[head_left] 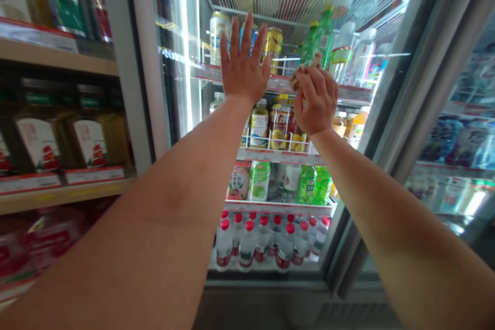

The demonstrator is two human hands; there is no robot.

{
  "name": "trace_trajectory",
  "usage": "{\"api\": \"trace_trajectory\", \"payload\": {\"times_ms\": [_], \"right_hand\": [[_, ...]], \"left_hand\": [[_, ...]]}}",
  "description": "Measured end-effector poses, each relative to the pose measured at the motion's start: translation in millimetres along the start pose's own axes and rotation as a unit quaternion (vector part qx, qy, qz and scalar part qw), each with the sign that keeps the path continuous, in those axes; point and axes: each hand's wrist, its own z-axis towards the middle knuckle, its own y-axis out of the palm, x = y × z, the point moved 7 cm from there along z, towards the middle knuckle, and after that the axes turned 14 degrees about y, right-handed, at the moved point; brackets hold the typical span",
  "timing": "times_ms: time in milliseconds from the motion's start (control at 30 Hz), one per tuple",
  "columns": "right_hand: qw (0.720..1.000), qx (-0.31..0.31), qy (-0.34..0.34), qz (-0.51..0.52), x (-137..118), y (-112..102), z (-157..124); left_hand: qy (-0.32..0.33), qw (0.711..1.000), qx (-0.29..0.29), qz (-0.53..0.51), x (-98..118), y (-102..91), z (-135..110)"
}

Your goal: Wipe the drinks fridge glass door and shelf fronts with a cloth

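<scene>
My left hand (246,64) is raised with its fingers spread, its palm facing the glass door (174,77) of a lit drinks fridge and apparently flat against it. To its right, my right hand (317,98) has its fingers curled round a small crumpled cloth (295,82), of which only brownish-white edges show, close to the glass. Behind the hands are a gold can (273,49), green bottles (324,36) and tea bottles (259,124) on wire-fronted shelves. My right hand hides part of the middle shelves.
Cartons (259,181) and several red-capped water bottles (247,245) fill the lower fridge shelves. A metal door frame (381,149) runs down the right, beside another fridge section. On the left, an open shelf (58,59) holds large bottles (91,134).
</scene>
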Motion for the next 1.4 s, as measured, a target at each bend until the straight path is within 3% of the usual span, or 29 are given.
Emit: {"api": "trace_trajectory", "payload": {"times_ms": [100, 233, 400, 467, 567, 667, 767, 900, 1100, 1400], "right_hand": [[1.000, -0.008, -0.018, -0.004, -3.8, 0.5, -0.7], [0.999, 0.020, 0.034, 0.005, 3.4, -3.0, 0.5], [1.000, -0.018, -0.020, 0.011, -1.4, 3.8, -1.4], [1.000, -0.011, -0.010, 0.019, 2.5, 4.6, 0.5], [0.998, 0.031, 0.047, 0.032, 13.8, 0.9, 3.8], [0.999, 0.010, 0.017, 0.036, 8.3, 1.4, 1.7], [0.998, -0.032, -0.049, 0.026, -5.5, 2.8, -3.6], [1.000, 0.004, 0.010, 0.016, 0.9, -1.6, -1.4], [0.999, 0.016, 0.025, 0.020, 7.9, -0.2, 0.5], [0.995, -0.077, -0.067, 0.023, -10.9, 1.2, 1.9]], "left_hand": [[-0.004, 1.000, -0.013, 0.014, -0.7, 1.1, -0.3], [-0.017, 0.999, -0.034, 0.037, -1.6, 1.6, -1.4], [-0.021, 0.999, -0.031, 0.036, 0.3, -0.4, -2.1], [-0.018, 0.999, -0.030, 0.036, 0.2, -0.6, -1.8], [-0.009, 0.997, -0.071, 0.011, 0.3, 6.1, -1.9], [0.005, 0.995, -0.098, -0.001, 1.7, 10.5, -2.2], [-0.007, 0.998, -0.058, 0.032, -0.7, 4.8, -1.8], [0.001, 0.997, -0.011, 0.076, -1.5, -1.3, -1.2], [-0.011, 0.998, -0.021, 0.055, -2.0, 0.3, -1.7], [-0.020, 1.000, -0.017, 0.008, -2.6, 0.7, -1.8]]}}
